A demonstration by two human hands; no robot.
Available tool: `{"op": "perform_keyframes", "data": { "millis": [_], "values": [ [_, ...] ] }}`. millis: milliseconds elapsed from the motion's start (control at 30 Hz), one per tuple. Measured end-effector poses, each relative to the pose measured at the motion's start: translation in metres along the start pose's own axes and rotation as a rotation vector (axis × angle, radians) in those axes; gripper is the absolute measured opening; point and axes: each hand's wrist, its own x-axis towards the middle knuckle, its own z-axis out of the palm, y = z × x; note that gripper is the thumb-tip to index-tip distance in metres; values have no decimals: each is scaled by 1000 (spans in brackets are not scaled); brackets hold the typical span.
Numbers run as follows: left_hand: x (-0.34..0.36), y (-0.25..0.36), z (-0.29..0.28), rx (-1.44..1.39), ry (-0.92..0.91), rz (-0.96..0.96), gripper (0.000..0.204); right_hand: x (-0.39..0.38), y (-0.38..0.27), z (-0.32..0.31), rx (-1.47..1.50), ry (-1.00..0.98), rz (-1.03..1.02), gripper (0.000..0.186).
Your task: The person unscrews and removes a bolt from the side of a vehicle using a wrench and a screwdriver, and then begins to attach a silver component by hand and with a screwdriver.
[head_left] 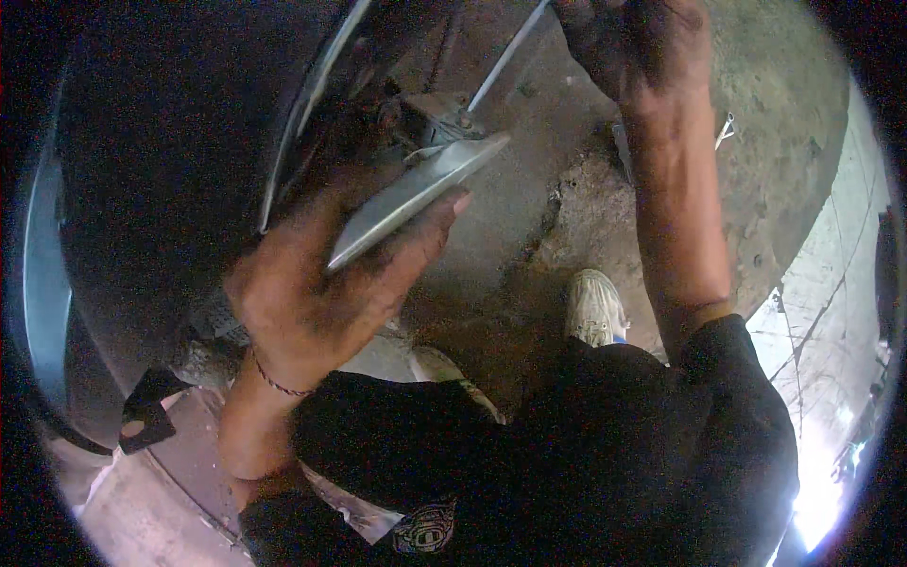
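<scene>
Pinching a grey metal plate (420,203) at 11 o'clock, my left hand (316,283) has its thumb and fingers on either side of it. A thin rod (505,59) slants from my right hand (638,47) at 1 o'clock down to the small bracket (430,123) just behind the plate; the top edge cuts those fingers off, so I can't tell their grip. I'd judge the job part-way: plate and bracket look together, the rod's tip at the bracket. Whether anything is fastened, I can't see.
</scene>
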Motion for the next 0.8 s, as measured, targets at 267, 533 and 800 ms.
{"op": "perform_keyframes", "data": {
  "millis": [267, 533, 800],
  "values": [
    [-2, -4, 8, -127, 29, -10, 38, -11, 5, 18, -163, 337, -171, 27],
    [-3, -7, -1, 25, 36, 52, 37, -19, 3, 30, -411, 319, -301, 38],
    [-1, -8, 2, 29, 53, 124, 36, -4, -5, -23, 153, -397, -28, 45]
  ]
}}
